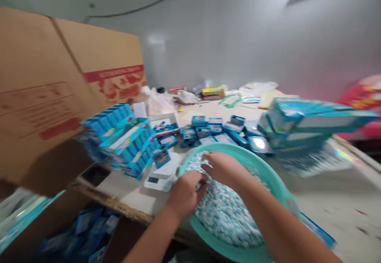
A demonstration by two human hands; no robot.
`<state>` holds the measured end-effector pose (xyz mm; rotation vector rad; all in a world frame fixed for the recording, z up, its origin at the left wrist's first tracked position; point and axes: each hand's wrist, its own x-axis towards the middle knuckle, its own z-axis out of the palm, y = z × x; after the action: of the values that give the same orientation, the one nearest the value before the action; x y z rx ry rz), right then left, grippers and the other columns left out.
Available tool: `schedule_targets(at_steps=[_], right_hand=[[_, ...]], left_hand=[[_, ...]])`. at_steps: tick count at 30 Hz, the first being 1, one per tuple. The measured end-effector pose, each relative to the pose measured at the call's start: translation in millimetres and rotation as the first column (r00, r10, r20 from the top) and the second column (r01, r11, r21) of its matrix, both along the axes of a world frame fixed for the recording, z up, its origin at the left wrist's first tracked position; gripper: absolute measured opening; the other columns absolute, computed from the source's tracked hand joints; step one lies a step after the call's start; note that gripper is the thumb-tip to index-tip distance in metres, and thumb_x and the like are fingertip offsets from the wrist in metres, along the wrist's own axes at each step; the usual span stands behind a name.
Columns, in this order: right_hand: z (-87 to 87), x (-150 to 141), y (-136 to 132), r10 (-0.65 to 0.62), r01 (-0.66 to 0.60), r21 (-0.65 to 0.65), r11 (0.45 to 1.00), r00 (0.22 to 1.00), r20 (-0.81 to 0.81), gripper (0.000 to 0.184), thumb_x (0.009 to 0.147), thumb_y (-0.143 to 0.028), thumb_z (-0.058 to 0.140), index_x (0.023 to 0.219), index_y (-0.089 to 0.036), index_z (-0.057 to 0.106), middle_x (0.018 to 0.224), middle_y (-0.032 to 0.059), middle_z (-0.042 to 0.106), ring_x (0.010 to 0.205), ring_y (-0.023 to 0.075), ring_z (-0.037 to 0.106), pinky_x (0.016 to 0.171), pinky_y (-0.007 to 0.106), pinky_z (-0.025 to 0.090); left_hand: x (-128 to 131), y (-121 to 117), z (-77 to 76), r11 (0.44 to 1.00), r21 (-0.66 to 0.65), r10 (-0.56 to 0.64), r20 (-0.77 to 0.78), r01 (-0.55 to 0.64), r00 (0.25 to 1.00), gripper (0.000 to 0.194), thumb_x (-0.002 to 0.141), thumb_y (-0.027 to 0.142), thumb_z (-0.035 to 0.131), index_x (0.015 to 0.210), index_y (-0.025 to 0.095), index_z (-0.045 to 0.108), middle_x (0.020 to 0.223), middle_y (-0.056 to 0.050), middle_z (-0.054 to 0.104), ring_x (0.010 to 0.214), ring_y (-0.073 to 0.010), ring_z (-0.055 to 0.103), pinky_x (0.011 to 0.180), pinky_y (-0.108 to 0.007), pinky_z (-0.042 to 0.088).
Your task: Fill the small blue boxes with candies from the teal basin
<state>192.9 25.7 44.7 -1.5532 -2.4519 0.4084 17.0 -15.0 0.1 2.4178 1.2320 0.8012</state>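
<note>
A turquoise basin (287,193) holds a heap of small white and pale blue pellets (229,215). My right hand (223,167) reaches over the heap, its fingers bent together around some of the pellets. Close beside it, at the basin's left rim, my left hand (187,191) has its fingers curled; what they hold, if anything, is hidden. Just left of the basin, a small blue box (161,156) stands on a white scale (162,179). Motion blurs the details.
Rows of blue boxes (127,140) stand left of the scale. More blue boxes (208,126) lie behind the basin, and stacked blue cartons (300,116) stand at right. A large cardboard box (59,76) rises at left. Below the table edge is an open carton of blue packs (83,231).
</note>
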Motion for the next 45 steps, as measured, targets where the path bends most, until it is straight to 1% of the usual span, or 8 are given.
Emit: schedule_targets(at_steps=[2,5,9,15,21,31,37,45], right_hand=[[-0.7,4.3,4.7,-0.052,0.053,-0.048,0.997,0.998,0.02,0.031,0.094,-0.031,0.053,0.112,-0.018,0.074,0.112,0.0159,0.076,0.103,0.0324,0.072,0.083,0.037,0.053],[-3.7,5.2,5.8,-0.062,0.068,-0.121,0.99,0.997,0.055,0.032,0.091,-0.031,0.057,0.114,-0.019,0.074,0.112,0.0154,0.076,0.104,0.0322,0.072,0.081,0.036,0.053],[-6.7,2.5,2.6,-0.048,0.051,-0.122,0.991,0.998,0.028,0.034,0.089,-0.034,0.059,0.115,-0.018,0.074,0.113,0.0158,0.074,0.098,0.0326,0.073,0.077,0.037,0.054],[-10.5,6.5,-0.2,-0.043,0.037,-0.151,0.988,0.998,-0.035,0.033,0.089,-0.028,0.058,0.116,-0.019,0.073,0.114,0.0155,0.073,0.099,0.0325,0.072,0.081,0.04,0.054],[-23.5,10.6,4.2,-0.049,0.034,-0.221,0.975,0.997,-0.063,0.037,0.087,-0.032,0.059,0.12,-0.02,0.072,0.125,0.0173,0.068,0.099,0.0357,0.072,0.083,0.047,0.054],[-16.2,8.4,2.3,-0.089,0.071,-0.282,0.957,0.995,-0.052,0.043,0.077,-0.024,0.068,0.119,-0.022,0.071,0.126,0.0146,0.067,0.099,0.0362,0.071,0.082,0.046,0.055],[-9.4,9.7,0.7,-0.086,0.062,-0.346,0.936,0.995,-0.055,0.046,0.081,-0.032,0.065,0.126,-0.021,0.068,0.141,0.0173,0.06,0.11,0.0403,0.068,0.091,0.052,0.053],[-11.1,9.9,-0.1,-0.077,0.056,-0.329,0.943,0.996,-0.049,0.041,0.082,-0.032,0.062,0.121,-0.022,0.069,0.134,0.0165,0.064,0.109,0.0394,0.069,0.091,0.052,0.054]], left_hand=[[-0.4,3.7,2.7,1.0,-0.028,0.007,0.053,-0.005,0.999,0.007,0.091,0.021,0.061,0.093,0.02,0.068,0.093,-0.006,0.074,0.09,-0.0205,0.069,0.082,-0.033,0.055],[-14.5,13.6,4.2,0.993,0.114,0.03,0.111,-0.043,0.993,0.011,0.094,0.023,0.059,0.099,0.021,0.069,0.095,-0.006,0.074,0.09,-0.0193,0.069,0.084,-0.032,0.055],[-69.9,44.9,14.3,0.887,0.35,0.259,0.166,-0.302,0.952,0.016,0.095,0.032,0.061,0.097,0.019,0.071,0.094,-0.007,0.073,0.084,-0.0187,0.068,0.081,-0.032,0.056],[-141.9,81.1,35.0,0.795,0.392,0.432,0.171,-0.463,0.886,0.02,0.089,0.037,0.068,0.09,0.018,0.073,0.094,-0.007,0.071,0.086,-0.0188,0.067,0.08,-0.031,0.057],[-135.8,92.1,28.3,0.83,0.174,0.499,0.192,-0.53,0.845,0.021,0.086,0.036,0.067,0.089,0.019,0.078,0.097,-0.008,0.074,0.089,-0.0204,0.07,0.078,-0.032,0.06],[-130.3,130.2,28.4,0.864,0.143,0.473,0.106,-0.484,0.875,0.024,0.088,0.031,0.061,0.094,0.018,0.079,0.107,-0.011,0.073,0.099,-0.0236,0.071,0.094,-0.038,0.058],[-138.7,126.4,24.8,0.879,0.13,0.467,-0.035,-0.459,0.884,0.021,0.087,0.022,0.058,0.093,0.019,0.079,0.104,-0.01,0.073,0.097,-0.0245,0.07,0.094,-0.042,0.056],[-142.8,115.1,26.6,0.863,0.103,0.503,-0.25,-0.494,0.827,0.027,0.095,0.019,0.052,0.097,0.018,0.079,0.1,-0.011,0.074,0.095,-0.0265,0.068,0.09,-0.043,0.053]])
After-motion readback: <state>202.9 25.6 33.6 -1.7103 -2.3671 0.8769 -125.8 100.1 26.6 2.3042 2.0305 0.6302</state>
